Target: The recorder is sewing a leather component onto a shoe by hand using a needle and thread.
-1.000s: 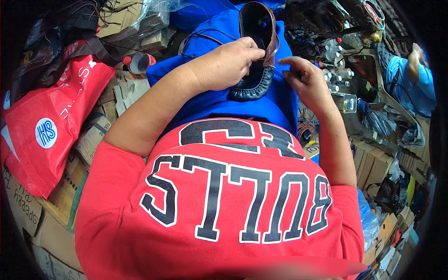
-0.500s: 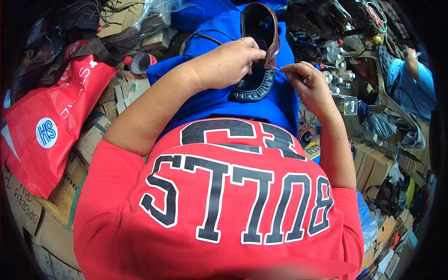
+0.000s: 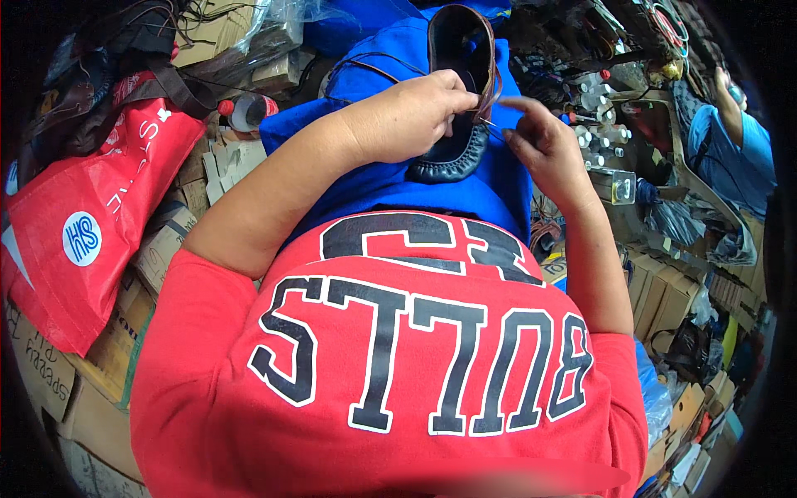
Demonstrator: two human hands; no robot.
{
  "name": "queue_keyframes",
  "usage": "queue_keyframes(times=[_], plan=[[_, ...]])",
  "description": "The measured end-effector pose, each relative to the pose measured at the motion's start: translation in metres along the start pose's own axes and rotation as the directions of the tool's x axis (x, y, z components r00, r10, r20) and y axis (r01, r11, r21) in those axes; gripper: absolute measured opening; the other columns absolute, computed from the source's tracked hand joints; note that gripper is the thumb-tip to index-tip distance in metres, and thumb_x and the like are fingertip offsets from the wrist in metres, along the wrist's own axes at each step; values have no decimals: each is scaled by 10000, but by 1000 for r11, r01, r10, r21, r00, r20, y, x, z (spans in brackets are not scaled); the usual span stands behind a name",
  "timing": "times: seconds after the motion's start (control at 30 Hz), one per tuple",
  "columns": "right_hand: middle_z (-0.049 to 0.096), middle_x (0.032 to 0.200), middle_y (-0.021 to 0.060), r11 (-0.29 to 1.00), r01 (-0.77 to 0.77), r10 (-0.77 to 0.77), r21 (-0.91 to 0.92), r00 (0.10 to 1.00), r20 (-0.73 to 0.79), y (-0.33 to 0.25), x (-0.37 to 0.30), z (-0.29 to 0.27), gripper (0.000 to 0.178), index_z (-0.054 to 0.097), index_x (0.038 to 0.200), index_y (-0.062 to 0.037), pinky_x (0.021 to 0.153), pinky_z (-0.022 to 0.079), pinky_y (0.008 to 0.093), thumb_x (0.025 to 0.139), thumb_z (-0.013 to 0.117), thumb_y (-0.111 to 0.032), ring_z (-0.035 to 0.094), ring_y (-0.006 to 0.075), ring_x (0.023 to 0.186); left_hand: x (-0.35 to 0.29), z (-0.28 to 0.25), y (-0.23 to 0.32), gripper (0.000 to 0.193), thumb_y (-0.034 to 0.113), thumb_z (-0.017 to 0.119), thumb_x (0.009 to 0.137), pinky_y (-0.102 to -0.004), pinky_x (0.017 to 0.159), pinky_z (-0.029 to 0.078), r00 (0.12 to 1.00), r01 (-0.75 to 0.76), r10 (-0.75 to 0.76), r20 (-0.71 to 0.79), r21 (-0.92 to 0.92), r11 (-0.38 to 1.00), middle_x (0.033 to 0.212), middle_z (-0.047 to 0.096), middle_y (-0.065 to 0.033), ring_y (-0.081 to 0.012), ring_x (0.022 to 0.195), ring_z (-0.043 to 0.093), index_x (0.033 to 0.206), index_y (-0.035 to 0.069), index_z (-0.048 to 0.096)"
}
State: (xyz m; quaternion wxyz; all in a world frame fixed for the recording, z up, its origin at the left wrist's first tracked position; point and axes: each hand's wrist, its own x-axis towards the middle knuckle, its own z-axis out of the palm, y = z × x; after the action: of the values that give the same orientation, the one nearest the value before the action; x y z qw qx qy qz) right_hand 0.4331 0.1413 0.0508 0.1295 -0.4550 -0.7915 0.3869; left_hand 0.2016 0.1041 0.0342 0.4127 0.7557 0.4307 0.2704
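A black moccasin-style shoe (image 3: 449, 168) with a brown leather collar lies on the blue cloth (image 3: 374, 183) over my lap, its gathered toe toward me. My left hand (image 3: 419, 116) grips the shoe's side, with some fingers inside the opening; the hand hides part of the upper. By the brown collar edge, a thin needle-like tool (image 3: 491, 125) sticks out to the right. Just beside it is my right hand (image 3: 548, 148), index finger stretched toward the collar and thumb apart from it, with nothing visible between them. The index fingertip is blurred.
On the left hang a red bag (image 3: 124, 191) and dark shoe uppers (image 3: 83, 91), near a red-capped bottle (image 3: 249, 112). Cardboard boxes (image 3: 664, 290) and several small clear bottles (image 3: 594, 100) crowd the right. Farther right is another person in a light-blue shirt (image 3: 730, 158).
My right hand's pinch at the needle-like tool has loosened, and its index finger has extended upward and left. My left hand and the shoe have barely moved. The other person's hand has shifted.
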Motion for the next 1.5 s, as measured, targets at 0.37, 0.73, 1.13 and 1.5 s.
queue_keyframes(times=[0.37, 0.73, 1.13, 1.5], plan=[[477, 617, 86, 972, 151, -154, -178, 988, -2, -18, 1, 3, 616, 466, 1292, -177, 560, 429, 345, 738, 632, 34, 484, 249, 559, 6, 1, 0, 396, -105, 461, 824, -316, 772, 500, 995, -103, 101, 19, 213, 972, 989, 516, -128, -225, 817, 601, 1189, 15, 561], [549, 701, 52, 970, 234, -219, 59, 957, -191, 22, 9, 35, 410, 422, 1153, -99, 599, 440, 259, 821, 638, 5, 522, 129, 611, 3, -5, -19, 373, -68, 563, 804, -309, 724, 514, 972, -46, 87, -217, 187, 981, 871, 549, -101, -209, 752, 633, 1122, 106, 653], [579, 915, 22, 975, 136, -137, 178, 991, -5, 23, 9, 9, 349, 448, 1117, -86, 790, 437, 236, 842, 603, 62, 541, 75, 835, 15, -1, -33, 136, 108, 715, 696, -365, 733, 437, 949, -104, 198, -246, 349, 931, 720, 542, -33, -233, 785, 545, 820, 164, 725], [546, 975, 11, 987, 91, -98, 133, 994, 47, 29, 11, 3, 360, 448, 1139, -84, 843, 419, 240, 848, 588, 75, 539, 84, 900, 20, 3, -41, 129, 124, 714, 699, -366, 719, 436, 945, -134, 222, -240, 334, 933, 720, 537, -29, -232, 778, 543, 817, 173, 730]])
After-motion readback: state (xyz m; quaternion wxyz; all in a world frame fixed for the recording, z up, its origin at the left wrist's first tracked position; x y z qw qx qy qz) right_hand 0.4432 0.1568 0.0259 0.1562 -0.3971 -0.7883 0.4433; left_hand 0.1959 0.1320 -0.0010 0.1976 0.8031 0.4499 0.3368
